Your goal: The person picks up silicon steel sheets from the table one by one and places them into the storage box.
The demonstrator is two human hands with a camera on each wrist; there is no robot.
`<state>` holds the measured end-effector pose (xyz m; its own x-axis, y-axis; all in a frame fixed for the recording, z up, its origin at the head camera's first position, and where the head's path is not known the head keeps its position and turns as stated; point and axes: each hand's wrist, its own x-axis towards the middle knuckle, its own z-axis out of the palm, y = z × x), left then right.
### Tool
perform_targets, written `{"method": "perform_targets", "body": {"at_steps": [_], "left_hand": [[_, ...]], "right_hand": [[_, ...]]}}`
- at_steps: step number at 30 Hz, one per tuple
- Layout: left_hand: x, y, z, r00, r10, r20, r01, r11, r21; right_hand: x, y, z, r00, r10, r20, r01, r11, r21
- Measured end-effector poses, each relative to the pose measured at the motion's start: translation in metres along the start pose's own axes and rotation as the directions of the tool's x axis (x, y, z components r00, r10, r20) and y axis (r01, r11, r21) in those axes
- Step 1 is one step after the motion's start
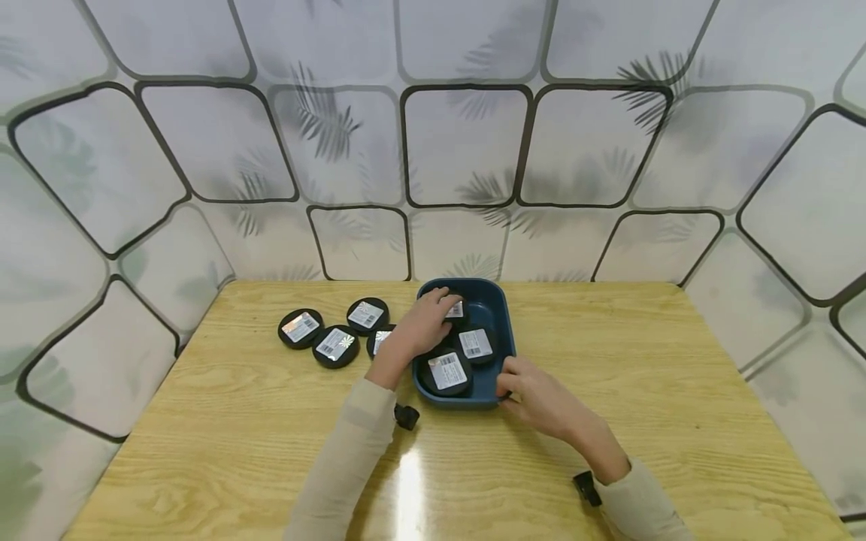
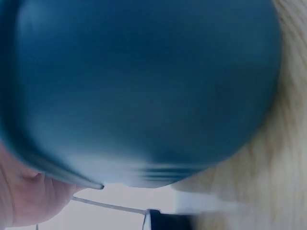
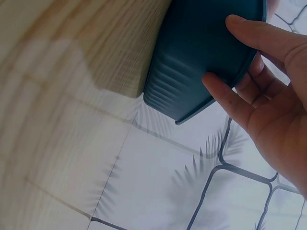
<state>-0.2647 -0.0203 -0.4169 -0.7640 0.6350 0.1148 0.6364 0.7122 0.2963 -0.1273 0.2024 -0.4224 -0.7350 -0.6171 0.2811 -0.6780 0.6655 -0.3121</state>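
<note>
A blue plastic bin (image 1: 497, 323) stands on the table, holding three flat black round containers with white labels. My left hand (image 1: 419, 327) reaches over the bin's left wall, its fingers curled on the far black round container (image 1: 456, 309), which it partly hides. A second labelled round container (image 1: 476, 345) and a third (image 1: 446, 373) lie nearer in the bin. My right hand (image 1: 537, 394) grips the rim at the bin's near right corner. In the right wrist view, the right hand's thumb and a finger (image 3: 225, 98) press the bin's outer wall (image 3: 192, 62).
Left of the bin, several more black round containers (image 1: 335, 346) lie label up on the wooden table (image 1: 223, 421); my left forearm partly covers one. A white patterned backdrop (image 1: 467, 143) rises behind the table and at both sides.
</note>
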Motion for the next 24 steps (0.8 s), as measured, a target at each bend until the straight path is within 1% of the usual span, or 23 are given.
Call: {"method": "perform_targets", "body": {"at_steps": [5,8,11,18,21,24], "left_hand": [[-0.01,-0.003,-0.008,0.999,0.016,-0.046,-0.017,1.0,-0.007],[-0.018,-0.004,-0.014,0.996,0.025,-0.087,-0.026,0.999,-0.019],[-0.029,-0.005,-0.021,0.991,0.02,-0.131,-0.023,1.0,-0.02],[-0.058,-0.013,-0.033,0.974,-0.014,-0.225,0.013,1.0,-0.004],[-0.074,-0.019,-0.037,0.967,-0.048,-0.251,0.047,0.999,-0.011],[-0.089,-0.024,-0.044,0.956,-0.087,-0.282,0.084,0.996,-0.024]], "right_hand": [[0.0,-0.001,0.0,1.0,0.004,-0.006,-0.004,1.0,0.004],[0.0,-0.001,-0.001,1.0,0.017,-0.003,-0.017,1.0,-0.001],[0.0,-0.002,0.0,1.0,0.027,0.005,-0.027,1.0,0.004],[0.0,-0.001,0.001,0.999,0.047,0.011,-0.047,0.999,0.023],[-0.001,-0.001,0.001,0.999,0.045,0.008,-0.045,0.999,0.02],[0.0,0.0,0.002,1.0,0.03,-0.002,-0.03,0.999,0.017]]}}
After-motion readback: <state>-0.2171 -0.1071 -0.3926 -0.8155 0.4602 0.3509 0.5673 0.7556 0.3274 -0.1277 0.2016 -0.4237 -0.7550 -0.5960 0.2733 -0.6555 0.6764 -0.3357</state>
